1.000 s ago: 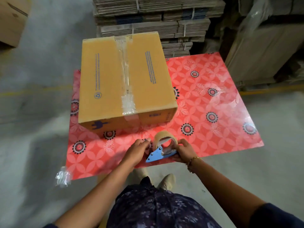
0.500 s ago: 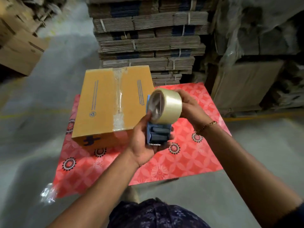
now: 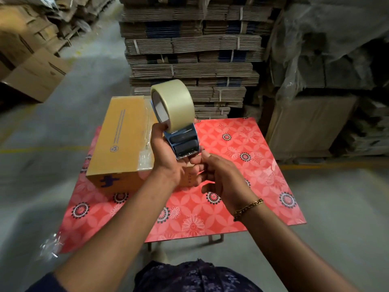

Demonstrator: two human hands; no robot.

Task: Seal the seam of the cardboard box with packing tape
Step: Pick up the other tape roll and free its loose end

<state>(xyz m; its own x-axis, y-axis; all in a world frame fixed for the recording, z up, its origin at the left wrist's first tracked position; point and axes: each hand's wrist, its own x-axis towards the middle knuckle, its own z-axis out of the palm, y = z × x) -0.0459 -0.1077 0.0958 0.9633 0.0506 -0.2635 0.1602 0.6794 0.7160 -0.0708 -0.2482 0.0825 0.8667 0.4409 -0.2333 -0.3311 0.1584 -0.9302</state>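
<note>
A closed brown cardboard box (image 3: 122, 140) lies on a low table with a red patterned cover (image 3: 242, 165). Clear tape runs along its top seam, partly hidden behind my hands. My left hand (image 3: 168, 163) holds a blue tape dispenser (image 3: 183, 142) up in front of the box, with a large roll of clear packing tape (image 3: 173, 103) on top. My right hand (image 3: 221, 175) sits just below the dispenser's toothed blade, thumb and forefinger pinched together near it. Whether they pinch a tape end I cannot tell.
Tall stacks of bundled flat cardboard (image 3: 189, 49) rise right behind the table. Wrapped cartons (image 3: 315, 123) stand at the right, loose boxes (image 3: 31, 70) at the far left. Crumpled clear plastic (image 3: 50, 245) hangs off the table's near left corner. Grey concrete floor surrounds the table.
The dispenser was picked up from the table's near edge and raised in front of the box. My right hand left the roll and dropped to the blade end.
</note>
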